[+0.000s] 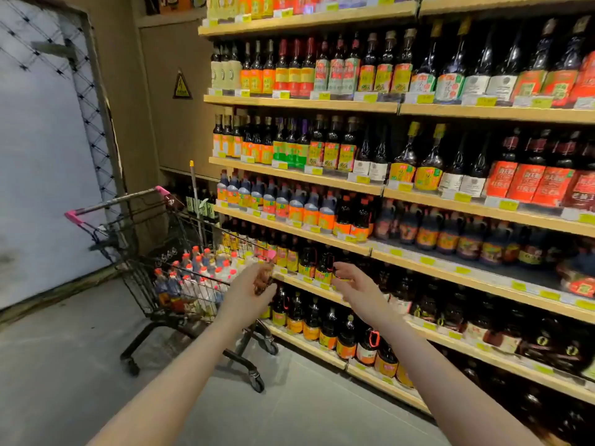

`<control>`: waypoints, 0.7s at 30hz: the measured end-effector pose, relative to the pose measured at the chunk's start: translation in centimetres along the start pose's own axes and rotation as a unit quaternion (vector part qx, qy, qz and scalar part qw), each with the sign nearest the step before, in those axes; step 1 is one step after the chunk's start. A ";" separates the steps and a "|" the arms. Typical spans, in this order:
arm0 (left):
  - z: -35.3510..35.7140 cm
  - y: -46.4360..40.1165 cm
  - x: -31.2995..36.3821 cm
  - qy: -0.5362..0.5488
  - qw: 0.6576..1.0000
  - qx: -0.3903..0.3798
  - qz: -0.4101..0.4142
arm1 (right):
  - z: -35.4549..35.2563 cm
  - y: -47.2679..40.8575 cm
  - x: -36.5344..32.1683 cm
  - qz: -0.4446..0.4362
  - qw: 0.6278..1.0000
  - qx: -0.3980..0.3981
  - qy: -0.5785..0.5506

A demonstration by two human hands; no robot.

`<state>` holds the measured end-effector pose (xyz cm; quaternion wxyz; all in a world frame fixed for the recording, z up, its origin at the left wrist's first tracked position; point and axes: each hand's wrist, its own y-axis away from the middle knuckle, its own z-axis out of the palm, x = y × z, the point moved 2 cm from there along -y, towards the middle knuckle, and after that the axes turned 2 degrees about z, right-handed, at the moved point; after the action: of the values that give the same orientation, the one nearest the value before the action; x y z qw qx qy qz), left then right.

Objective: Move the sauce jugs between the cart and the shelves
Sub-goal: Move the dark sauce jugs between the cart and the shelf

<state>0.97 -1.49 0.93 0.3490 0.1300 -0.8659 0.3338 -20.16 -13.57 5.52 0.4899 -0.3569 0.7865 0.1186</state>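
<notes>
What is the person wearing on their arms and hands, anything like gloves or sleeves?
Nothing that shows. Both forearms are bare up to the frame's edge, with no sleeves in view. The left hand and the right hand have no gloves; no watch or bracelet is visible, and rings are too blurred to tell.

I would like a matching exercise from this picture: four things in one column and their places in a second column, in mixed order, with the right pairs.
Things
1. cart
2. warning sign
3. left hand
4. right hand

Places
A. on the wall, left of the shelves
B. reaching toward dark jugs on a lower shelf
C. on the floor, left of the shelves, with bottles inside
D. at the cart's near corner

Pairs: 1-C, 2-A, 3-D, 4-B
</notes>
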 end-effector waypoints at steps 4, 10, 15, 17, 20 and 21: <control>-2.6 -2.1 -8.2 -0.045 0.998 -0.046 -0.017 | 6.3 -5.7 1.8 0.051 0.998 -0.028 0.007; -7.0 -9.0 -19.7 -0.103 0.990 -0.084 -0.041 | 14.0 -15.5 3.1 0.119 0.993 -0.018 -0.001; -6.7 -14.5 -26.2 -0.097 0.988 -0.105 -0.057 | 19.0 -23.3 5.4 0.149 0.988 -0.028 0.011; -5.9 -16.6 -28.8 -0.094 0.988 -0.106 -0.058 | 20.8 -26.5 7.0 0.160 0.987 -0.030 0.013; -4.4 -20.3 -32.5 -0.095 0.988 -0.108 -0.057 | 22.4 -31.4 9.4 0.170 0.984 -0.034 0.027; -3.9 -21.9 -33.6 -0.096 0.988 -0.112 -0.054 | 22.7 -33.1 10.2 0.168 0.985 -0.035 0.030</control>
<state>37.25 -15.42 -9.57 0.2939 0.1688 -0.9190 0.2015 15.17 -29.67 -8.95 0.4261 -0.2400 0.8451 0.2158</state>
